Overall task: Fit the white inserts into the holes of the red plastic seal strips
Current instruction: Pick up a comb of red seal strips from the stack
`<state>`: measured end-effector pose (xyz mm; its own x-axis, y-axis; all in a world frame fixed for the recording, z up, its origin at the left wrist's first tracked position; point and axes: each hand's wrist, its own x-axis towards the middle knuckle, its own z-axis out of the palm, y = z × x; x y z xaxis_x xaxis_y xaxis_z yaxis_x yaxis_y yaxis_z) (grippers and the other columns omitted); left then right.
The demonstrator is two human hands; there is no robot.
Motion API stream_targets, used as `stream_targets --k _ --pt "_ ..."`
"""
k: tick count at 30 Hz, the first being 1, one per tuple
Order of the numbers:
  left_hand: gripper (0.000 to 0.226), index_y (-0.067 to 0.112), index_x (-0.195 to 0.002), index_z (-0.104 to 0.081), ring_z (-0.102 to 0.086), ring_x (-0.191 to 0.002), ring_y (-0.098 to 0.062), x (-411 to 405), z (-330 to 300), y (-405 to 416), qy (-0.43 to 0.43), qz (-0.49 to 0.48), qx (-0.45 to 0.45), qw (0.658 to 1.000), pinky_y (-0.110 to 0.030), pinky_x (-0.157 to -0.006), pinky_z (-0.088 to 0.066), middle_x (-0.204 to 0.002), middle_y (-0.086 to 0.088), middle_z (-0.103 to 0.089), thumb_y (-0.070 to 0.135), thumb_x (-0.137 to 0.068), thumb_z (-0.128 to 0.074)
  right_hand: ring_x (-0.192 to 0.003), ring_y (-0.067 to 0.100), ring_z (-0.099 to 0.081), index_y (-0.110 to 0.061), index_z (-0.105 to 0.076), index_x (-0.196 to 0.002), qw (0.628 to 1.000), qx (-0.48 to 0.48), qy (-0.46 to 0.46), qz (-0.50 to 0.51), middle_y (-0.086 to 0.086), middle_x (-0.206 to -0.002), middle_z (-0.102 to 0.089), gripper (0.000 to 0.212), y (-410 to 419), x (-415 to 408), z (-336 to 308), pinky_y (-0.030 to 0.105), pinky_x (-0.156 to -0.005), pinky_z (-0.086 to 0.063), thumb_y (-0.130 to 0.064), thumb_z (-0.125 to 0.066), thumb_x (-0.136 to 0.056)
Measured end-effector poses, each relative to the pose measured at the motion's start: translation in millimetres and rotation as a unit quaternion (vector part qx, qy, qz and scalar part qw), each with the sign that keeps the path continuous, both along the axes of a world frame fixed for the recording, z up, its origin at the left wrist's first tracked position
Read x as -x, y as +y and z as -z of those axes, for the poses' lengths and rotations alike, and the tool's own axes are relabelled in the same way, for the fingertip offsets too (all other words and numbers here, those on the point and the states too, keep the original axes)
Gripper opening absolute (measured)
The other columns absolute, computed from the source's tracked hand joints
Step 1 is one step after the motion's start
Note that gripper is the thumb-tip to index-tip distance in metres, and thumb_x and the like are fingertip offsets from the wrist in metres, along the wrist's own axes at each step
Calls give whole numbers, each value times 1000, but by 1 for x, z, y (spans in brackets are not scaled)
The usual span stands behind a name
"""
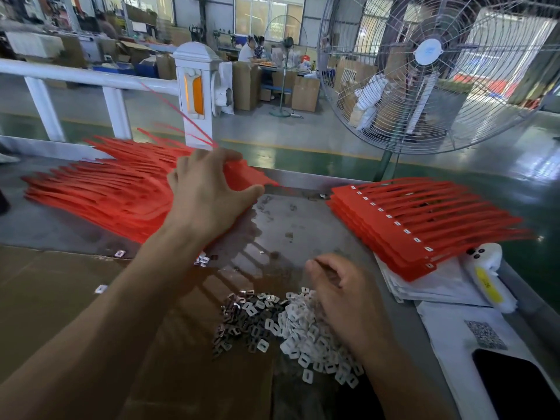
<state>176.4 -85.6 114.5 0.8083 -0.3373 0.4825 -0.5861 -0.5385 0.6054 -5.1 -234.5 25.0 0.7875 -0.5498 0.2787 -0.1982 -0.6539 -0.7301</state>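
Note:
A large pile of red seal strips [100,186] lies at the left of the metal table [291,219]. My left hand [206,189] grips the head end of a red strip sheet [242,174] at the pile's right edge, thumb below and fingers over the top. A stack of red strips with white inserts fitted [403,225] sits on the right. A heap of small white inserts [306,331] lies near the front, with darker metal clips [236,322] beside it. My right hand [342,295] rests on the insert heap with curled fingers; whether it holds any is hidden.
Brown cardboard [60,298] covers the table's front left. White papers [430,286], a white glove [488,268] and a dark phone [521,386] lie at the right. A big standing fan [430,71] and a white railing [197,86] stand beyond the table.

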Motion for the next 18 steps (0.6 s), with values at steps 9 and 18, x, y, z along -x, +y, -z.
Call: stream_targets --k 9,18 --pt "60 28 -123 -67 -42 -119 -17 54 35 -3 -118 168 22 978 -32 -104 -29 -122 4 -54 46 -69 -88 -106 36 -74 0 -50 -130 735 -643 -208 -60 26 -115 -73 77 -14 -10 -13 40 -79 -63 -62 -57 -84" --pt "63 27 -132 -58 -42 -129 -19 39 65 0 -228 245 -70 940 -30 -109 -23 -131 5 -51 60 -80 -68 -56 12 -64 -13 -66 -106 760 -576 -292 68 2 -74 -70 17 -26 -5 -8 20 -47 -51 -10 -70 -90"
